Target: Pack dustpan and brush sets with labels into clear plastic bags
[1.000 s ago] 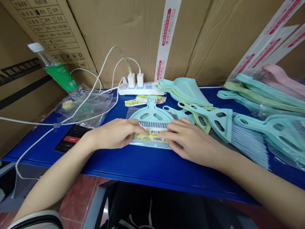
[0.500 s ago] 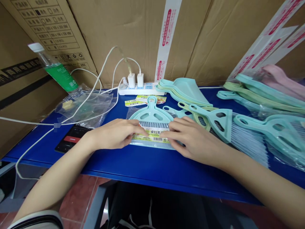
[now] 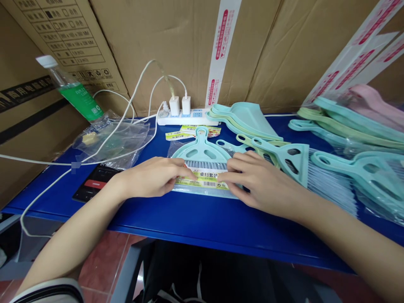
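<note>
A mint-green dustpan and brush set (image 3: 202, 147) in clear wrapping lies flat in front of me, handle pointing away. A yellow and white paper label (image 3: 208, 175) covers the brush's bristles. My left hand (image 3: 158, 176) rests on the set's left side, its index finger stretched onto the label and its other fingers partly hidden. From the right, my right hand (image 3: 255, 181) touches the label's other end with an extended index finger, thumb apart below. Neither hand is wrapped round anything.
Loose brushes (image 3: 284, 160) and stacked dustpans (image 3: 249, 118) lie to the right, near wrapped sets (image 3: 372, 172). Spare labels (image 3: 179, 135) sit before a power strip (image 3: 202, 118). At left are a phone (image 3: 94, 183), plastic bags (image 3: 126, 136), white cables and a tilted bottle (image 3: 78, 99). Cardboard boxes (image 3: 176, 42) stand behind.
My right hand has slid slightly to the right along the label, showing a little more of its print. The left hand stays where it was.
</note>
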{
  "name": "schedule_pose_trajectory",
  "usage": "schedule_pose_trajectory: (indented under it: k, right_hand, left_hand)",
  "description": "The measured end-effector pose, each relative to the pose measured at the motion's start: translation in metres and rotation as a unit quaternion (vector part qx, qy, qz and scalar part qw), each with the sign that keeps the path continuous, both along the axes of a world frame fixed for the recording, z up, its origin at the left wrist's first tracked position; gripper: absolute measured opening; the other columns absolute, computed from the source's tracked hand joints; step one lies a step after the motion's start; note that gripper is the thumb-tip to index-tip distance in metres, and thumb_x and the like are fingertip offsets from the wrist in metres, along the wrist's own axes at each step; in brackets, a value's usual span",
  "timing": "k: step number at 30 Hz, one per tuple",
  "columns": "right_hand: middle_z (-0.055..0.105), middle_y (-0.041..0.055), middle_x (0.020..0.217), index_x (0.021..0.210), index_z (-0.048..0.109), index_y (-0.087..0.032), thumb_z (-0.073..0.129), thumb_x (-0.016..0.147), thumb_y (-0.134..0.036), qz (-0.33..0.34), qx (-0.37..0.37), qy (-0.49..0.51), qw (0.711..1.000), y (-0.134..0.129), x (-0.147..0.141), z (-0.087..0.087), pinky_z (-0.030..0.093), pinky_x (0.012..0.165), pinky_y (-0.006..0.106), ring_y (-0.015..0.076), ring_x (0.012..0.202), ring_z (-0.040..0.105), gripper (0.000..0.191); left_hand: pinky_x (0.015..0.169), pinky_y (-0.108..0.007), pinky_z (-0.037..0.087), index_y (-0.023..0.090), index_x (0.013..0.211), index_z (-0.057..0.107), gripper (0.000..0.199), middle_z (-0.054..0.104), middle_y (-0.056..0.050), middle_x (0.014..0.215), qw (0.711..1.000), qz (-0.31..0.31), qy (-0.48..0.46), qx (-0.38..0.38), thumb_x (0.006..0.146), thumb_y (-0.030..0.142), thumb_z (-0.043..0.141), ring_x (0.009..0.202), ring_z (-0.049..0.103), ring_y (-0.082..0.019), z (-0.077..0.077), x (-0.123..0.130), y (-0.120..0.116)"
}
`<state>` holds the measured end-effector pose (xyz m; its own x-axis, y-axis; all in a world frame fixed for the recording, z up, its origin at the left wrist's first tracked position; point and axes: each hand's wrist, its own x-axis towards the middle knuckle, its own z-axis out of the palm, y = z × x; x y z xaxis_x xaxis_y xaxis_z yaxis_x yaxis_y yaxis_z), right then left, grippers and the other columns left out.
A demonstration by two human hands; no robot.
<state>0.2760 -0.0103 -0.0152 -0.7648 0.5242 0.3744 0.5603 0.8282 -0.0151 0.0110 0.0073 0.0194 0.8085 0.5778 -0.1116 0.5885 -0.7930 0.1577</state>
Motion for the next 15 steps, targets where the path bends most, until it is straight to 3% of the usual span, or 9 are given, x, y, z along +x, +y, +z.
schedule_pose_trajectory:
  k: [6, 15]
  right_hand:
    - [0.058, 0.0045, 0.072, 0.077, 0.069, -0.02, 0.042, 0.095, -0.013, 0.007, 0.006, -0.002, 1.0, 0.001, 0.0013, 0.0015, 0.035, 0.068, 0.034, 0.0189, 0.072, 0.048, 0.033]
    - [0.057, 0.0042, 0.069, 0.074, 0.068, -0.021, 0.041, 0.095, -0.015, 0.003, 0.003, -0.014, 1.0, 0.0038, 0.0069, 0.0026, 0.033, 0.066, 0.034, 0.0188, 0.07, 0.046, 0.035]
  left_hand:
    - [0.074, -0.026, 0.048, 0.031, 0.127, 0.066, 0.057, 0.07, -0.003, 0.117, 1.0, 0.01, 0.01, -0.006, 0.084, -0.002, 0.049, 0.096, 0.07, -0.018, 0.0, 0.0005, -0.0001]
    - [0.07, -0.023, 0.047, 0.03, 0.126, 0.067, 0.056, 0.071, -0.002, 0.112, 1.0, 0.003, 0.001, -0.009, 0.084, -0.001, 0.047, 0.09, 0.069, -0.015, -0.0003, -0.0001, -0.0006]
